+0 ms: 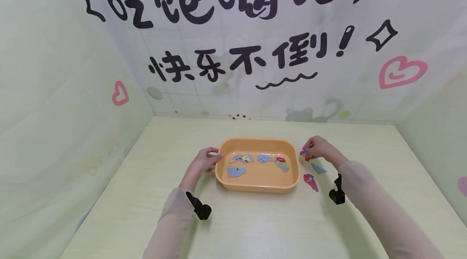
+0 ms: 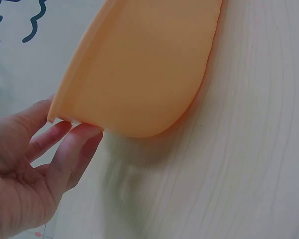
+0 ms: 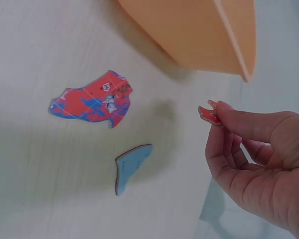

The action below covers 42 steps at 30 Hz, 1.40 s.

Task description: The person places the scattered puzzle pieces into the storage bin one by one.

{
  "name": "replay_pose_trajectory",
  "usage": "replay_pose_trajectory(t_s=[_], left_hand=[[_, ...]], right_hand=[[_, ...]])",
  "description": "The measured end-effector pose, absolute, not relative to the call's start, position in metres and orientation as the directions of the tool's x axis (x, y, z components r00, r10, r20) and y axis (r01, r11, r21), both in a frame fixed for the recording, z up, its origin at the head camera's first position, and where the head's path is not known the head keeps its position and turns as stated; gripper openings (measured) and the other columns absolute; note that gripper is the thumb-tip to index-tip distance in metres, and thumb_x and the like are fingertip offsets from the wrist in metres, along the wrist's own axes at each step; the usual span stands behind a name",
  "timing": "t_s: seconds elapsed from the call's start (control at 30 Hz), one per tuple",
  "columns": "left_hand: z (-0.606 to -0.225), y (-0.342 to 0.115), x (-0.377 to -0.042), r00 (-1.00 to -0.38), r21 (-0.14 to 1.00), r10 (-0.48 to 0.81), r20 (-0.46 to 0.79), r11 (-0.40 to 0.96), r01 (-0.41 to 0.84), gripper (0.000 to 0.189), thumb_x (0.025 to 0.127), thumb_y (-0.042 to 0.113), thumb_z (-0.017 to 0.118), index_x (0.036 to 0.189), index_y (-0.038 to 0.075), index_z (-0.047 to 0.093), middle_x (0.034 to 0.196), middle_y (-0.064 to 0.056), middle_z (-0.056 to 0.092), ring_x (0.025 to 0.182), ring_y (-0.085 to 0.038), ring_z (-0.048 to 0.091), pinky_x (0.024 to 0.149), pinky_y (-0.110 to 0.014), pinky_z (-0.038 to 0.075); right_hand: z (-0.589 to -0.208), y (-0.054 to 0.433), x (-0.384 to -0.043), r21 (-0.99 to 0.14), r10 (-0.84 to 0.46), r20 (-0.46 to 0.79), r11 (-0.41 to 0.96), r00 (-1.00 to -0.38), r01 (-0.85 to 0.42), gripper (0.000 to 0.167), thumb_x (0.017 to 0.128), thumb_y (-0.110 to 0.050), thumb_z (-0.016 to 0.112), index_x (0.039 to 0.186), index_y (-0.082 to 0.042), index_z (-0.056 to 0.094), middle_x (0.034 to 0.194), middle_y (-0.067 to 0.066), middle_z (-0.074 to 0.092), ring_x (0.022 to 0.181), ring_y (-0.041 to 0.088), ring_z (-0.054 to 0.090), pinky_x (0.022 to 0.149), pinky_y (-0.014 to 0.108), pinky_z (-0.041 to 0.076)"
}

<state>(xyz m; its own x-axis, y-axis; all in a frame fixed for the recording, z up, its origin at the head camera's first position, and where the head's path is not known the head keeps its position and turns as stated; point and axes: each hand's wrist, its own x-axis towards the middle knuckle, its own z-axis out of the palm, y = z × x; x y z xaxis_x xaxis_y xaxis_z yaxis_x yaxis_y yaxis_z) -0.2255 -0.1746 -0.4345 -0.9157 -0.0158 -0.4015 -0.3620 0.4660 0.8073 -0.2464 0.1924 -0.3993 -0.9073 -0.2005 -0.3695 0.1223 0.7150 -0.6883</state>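
Observation:
An orange plastic tray (image 1: 255,187) stands on the table with several puzzle pieces (image 1: 236,172) lying in it, blue and multicoloured. My left hand (image 1: 204,161) grips the tray's left end, thumb over the rim and fingers against the outer wall, as the left wrist view shows. Just off the tray's right end, my right hand (image 3: 261,154) pinches a small red puzzle piece (image 3: 209,115) between thumb and fingers, above the table. Below that hand lie a red and blue puzzle piece (image 3: 92,99) and a thin light-blue puzzle piece (image 3: 132,167).
The pale wood-grain table (image 1: 255,226) reaches back to a printed cloth wall (image 1: 219,101) with large dark writing. Cloth also hangs along the left and right sides. A black wrist camera (image 1: 337,195) sits on the right sleeve, another on the left.

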Motion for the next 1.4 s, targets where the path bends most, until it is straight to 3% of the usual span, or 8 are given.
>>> replay_pose_trajectory(t_s=[0.33,0.57,0.9,1.17,1.4], left_hand=[[-0.433,-0.179,-0.225,-0.915,0.805,-0.031,-0.402,0.463,-0.370,0.045,0.089,0.030,0.059,0.128,0.010,0.048,0.115,-0.017,0.056,0.081,-0.015,0.060,0.056,-0.020,0.053],[-0.435,-0.181,-0.226,-0.919,0.809,-0.032,-0.393,0.462,-0.362,0.045,0.088,0.030,0.060,0.127,0.010,0.048,0.115,-0.017,0.057,0.083,-0.016,0.060,0.056,-0.021,0.053],[-0.434,-0.182,-0.226,-0.918,0.805,-0.035,-0.394,0.469,-0.363,0.045,0.088,0.031,0.060,0.127,0.010,0.048,0.115,-0.017,0.057,0.082,-0.015,0.060,0.055,-0.019,0.052],[-0.435,-0.179,-0.224,-0.918,0.814,-0.025,-0.397,0.452,-0.365,0.045,0.088,0.030,0.060,0.127,0.010,0.049,0.115,-0.017,0.057,0.077,-0.013,0.061,0.056,-0.021,0.054],[-0.434,-0.176,-0.222,-0.923,0.824,-0.016,-0.385,0.444,-0.352,0.045,0.088,0.030,0.060,0.127,0.009,0.049,0.114,-0.017,0.058,0.075,-0.013,0.061,0.055,-0.021,0.054]], right_hand=[[-0.375,0.181,-0.253,-0.691,-0.230,-0.348,0.718,-0.909,0.082,0.022,0.083,-0.001,0.063,0.099,0.010,0.052,0.095,0.022,0.064,0.066,0.010,0.060,0.080,0.039,0.055],[-0.366,0.165,-0.255,-0.697,-0.267,-0.351,0.715,-0.898,0.060,0.023,0.082,-0.002,0.064,0.100,0.008,0.054,0.088,0.016,0.062,0.068,0.011,0.059,0.079,0.037,0.056],[-0.376,0.137,-0.255,-0.752,-0.347,-0.342,0.658,-0.873,0.032,0.019,0.080,0.001,0.065,0.097,0.008,0.060,0.078,0.008,0.064,0.061,0.009,0.059,0.065,0.027,0.057],[-0.389,0.105,-0.254,-0.747,-0.357,-0.365,0.664,-0.860,0.041,0.023,0.080,0.001,0.065,0.102,0.008,0.064,0.087,0.013,0.069,0.064,0.010,0.060,0.073,0.034,0.057],[-0.395,0.082,-0.250,-0.734,-0.392,-0.371,0.680,-0.842,0.007,0.017,0.079,0.003,0.064,0.096,0.004,0.066,0.086,0.013,0.069,0.061,0.010,0.059,0.072,0.037,0.056]])
